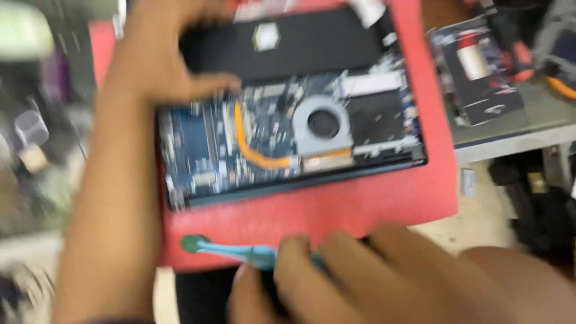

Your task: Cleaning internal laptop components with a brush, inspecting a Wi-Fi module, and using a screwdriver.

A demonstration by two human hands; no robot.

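Note:
An opened laptop [288, 138] lies bottom-up on a red mat [360, 204], showing a blue circuit board, a copper heat pipe, a grey fan [323, 125] and a black battery [300, 45]. My left hand [162, 60] rests on the laptop's left part, thumb stretched over the board's edge. My right hand [360, 276] is at the mat's near edge, fingers closed around a light-blue tool [228, 249] with a green tip pointing left. The picture is blurred by motion.
A dark box with a printed label [477, 69] sits on the grey bench at the right. Orange-and-black tools [540, 60] lie at the far right. Dark bags or cases [540, 204] sit below the bench edge. Blurred clutter fills the left side.

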